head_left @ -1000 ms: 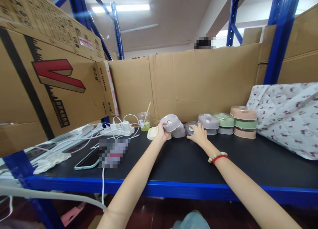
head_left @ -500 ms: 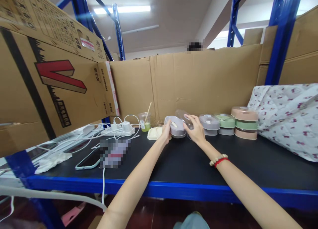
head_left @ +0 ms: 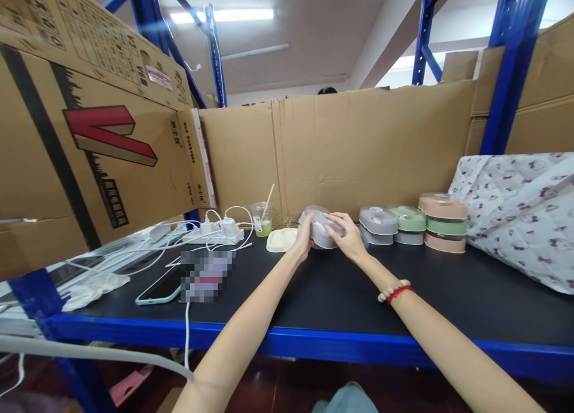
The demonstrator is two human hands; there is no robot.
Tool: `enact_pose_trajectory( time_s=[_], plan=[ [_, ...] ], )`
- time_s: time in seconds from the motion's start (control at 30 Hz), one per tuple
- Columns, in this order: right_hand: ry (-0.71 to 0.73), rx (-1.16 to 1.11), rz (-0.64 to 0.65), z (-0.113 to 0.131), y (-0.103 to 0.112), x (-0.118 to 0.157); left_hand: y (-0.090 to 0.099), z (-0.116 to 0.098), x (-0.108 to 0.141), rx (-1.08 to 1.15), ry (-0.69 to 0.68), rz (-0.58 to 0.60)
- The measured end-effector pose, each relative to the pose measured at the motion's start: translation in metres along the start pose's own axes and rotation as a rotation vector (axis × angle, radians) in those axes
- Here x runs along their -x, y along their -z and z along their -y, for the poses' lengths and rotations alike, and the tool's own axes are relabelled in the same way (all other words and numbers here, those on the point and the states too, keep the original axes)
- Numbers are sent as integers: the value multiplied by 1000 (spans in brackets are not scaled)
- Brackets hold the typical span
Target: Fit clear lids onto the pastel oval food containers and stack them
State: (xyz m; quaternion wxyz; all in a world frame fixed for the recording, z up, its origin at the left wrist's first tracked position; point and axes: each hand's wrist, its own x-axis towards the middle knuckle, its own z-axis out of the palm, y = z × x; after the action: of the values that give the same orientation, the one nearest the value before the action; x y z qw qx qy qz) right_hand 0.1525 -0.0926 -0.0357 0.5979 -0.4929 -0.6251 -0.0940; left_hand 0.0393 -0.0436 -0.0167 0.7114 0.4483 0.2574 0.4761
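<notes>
A greyish-purple container (head_left: 321,229) with a clear lid on top is held just above the black shelf. My left hand (head_left: 304,239) grips its left side, thumb along the rim. On the right side, my right hand (head_left: 348,236) has its fingers pressed on the lid and edge. Cream-coloured lids or dishes (head_left: 281,239) lie just left of my left hand. Right of my right hand sit a stacked purple container (head_left: 379,222), a green-topped one (head_left: 409,219) and a pink and green stack (head_left: 443,207).
A cup of green drink (head_left: 264,222) with a straw stands at the back beside a white power strip (head_left: 219,236). A phone (head_left: 159,288) and cables lie at left. Cardboard (head_left: 368,144) walls the back; a patterned cloth (head_left: 529,216) lies at right.
The clear lid, tilted beside the container before, now lies over its top. My right hand has moved slightly left and down onto it.
</notes>
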Motion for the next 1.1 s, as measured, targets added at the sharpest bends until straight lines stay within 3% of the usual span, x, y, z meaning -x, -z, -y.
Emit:
enact_pose_trajectory(
  time_s=[0.1,0.2,0.3,0.37,0.5,0.6,0.77,0.93,1.1],
  plan=[
    [-111,-99,-57,2,-3,-1,-3,-5,8,-4,-16,-37],
    [-363,-253,-133,5,-7,-2,-4,-9,13,33,-84,-33],
    [-518,-385,-102,12,-7,-2,-3,-11,13,2,-75,-9],
    [-522,-433,-48,17,-6,-2,-2,-12,12,-10,-81,-16],
    [-514,-485,5,22,-5,-1,0,-14,12,5,-231,-157],
    [-546,-517,1,25,-4,-1,0,-16,13,-24,-302,-148],
    [-599,-514,-8,31,-2,-2,-1,-16,15,-54,-301,-79],
    [-608,-502,31,26,1,-3,0,-14,13,-64,-276,-83],
    [-758,-526,256,19,5,-1,-1,-12,8,4,-210,-200]
  ],
)
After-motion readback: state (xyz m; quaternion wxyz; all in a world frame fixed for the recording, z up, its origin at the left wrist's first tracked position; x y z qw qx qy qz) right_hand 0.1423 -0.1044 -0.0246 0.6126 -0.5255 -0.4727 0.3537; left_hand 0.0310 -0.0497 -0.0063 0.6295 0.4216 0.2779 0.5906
